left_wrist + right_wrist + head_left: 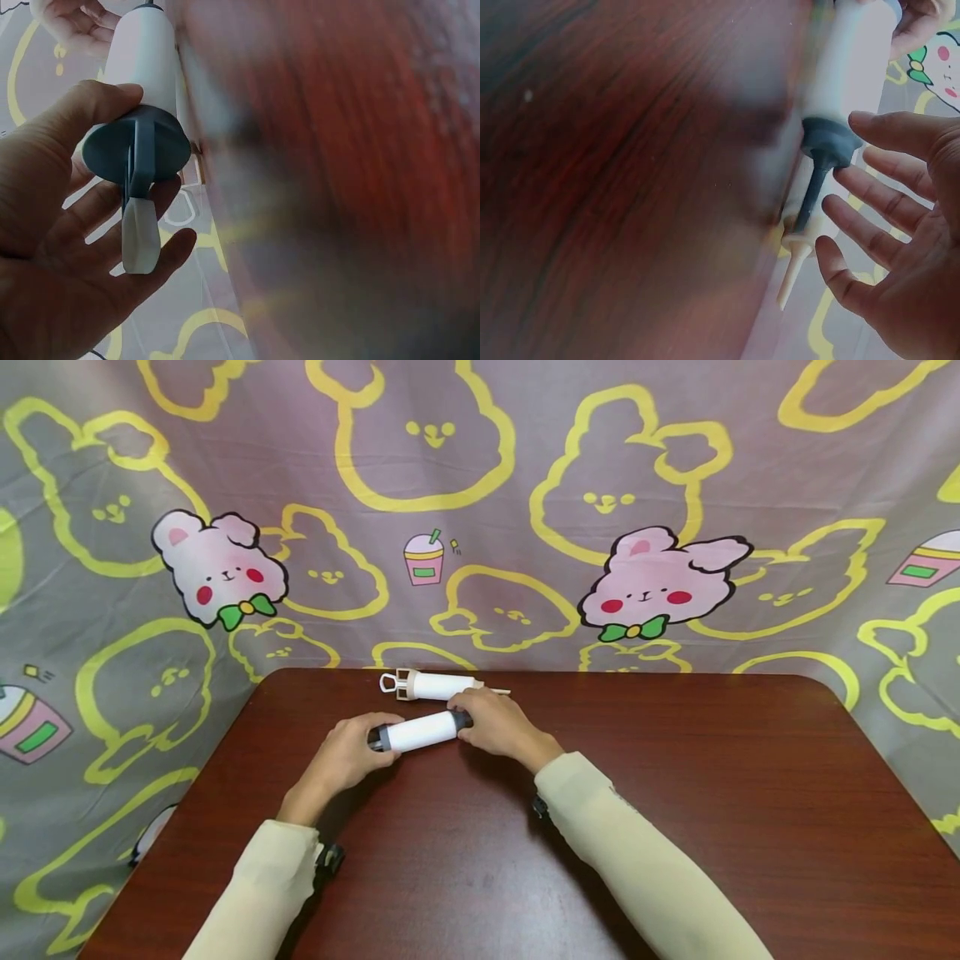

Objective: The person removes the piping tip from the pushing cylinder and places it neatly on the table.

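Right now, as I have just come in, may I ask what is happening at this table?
Someone holds a dark-ended white tube between two hands: the left hand grips it near its handle, and the right hand has thumb and fingers about the end with the narrow dark tip. Just beyond it, a beige-ended white tube lies near the far edge of the brown table.

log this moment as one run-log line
left hand: grips handle end of dark-ended white tube | right hand: grips its nozzle end | beige-ended white tube: lies behind, on brown wood-grained table
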### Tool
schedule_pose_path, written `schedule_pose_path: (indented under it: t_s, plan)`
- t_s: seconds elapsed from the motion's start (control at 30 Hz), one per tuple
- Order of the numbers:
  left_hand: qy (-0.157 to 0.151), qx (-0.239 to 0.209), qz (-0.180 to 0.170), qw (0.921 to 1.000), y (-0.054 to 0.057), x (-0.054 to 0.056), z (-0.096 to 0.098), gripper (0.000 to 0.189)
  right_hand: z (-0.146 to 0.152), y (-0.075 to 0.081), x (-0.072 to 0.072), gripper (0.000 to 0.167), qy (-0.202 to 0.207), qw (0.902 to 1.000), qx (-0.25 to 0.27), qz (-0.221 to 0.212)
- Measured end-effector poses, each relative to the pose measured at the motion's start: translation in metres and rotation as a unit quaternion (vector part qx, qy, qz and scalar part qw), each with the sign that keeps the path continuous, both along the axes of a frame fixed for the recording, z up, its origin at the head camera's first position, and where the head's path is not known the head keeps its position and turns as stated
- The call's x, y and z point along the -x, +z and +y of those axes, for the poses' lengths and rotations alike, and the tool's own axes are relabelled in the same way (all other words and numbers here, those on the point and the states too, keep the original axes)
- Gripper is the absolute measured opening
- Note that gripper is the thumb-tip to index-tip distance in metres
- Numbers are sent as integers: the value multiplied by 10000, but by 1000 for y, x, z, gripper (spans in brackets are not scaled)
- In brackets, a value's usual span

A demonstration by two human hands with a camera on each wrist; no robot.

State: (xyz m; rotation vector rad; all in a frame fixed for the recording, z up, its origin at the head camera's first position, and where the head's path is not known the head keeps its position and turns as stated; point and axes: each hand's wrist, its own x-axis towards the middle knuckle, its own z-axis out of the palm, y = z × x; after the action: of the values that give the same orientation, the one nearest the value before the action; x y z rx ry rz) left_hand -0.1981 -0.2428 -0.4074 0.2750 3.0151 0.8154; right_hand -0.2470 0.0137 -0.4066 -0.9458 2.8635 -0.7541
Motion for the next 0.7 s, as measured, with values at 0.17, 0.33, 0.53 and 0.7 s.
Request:
schedule_pose_path:
  t_s: [0.17,0.33,0.53,0.7]
  plan:
    - [-156,-307,65,9994,4,-5,3,44,6,0,-2,35,-55,9999,141,-77]
    - [-313,-460,209,9982,12,-12,11,45,20,-2,-3,34,-51,9987,383,-325]
    - [-417,-481,226,9977,23,-19,22,46,40,2,-6,32,320,9875,1295,-837]
    - [-497,-612,201,9967,28,-22,28,47,53,7,-10,30,344,9765,1766,-1190]
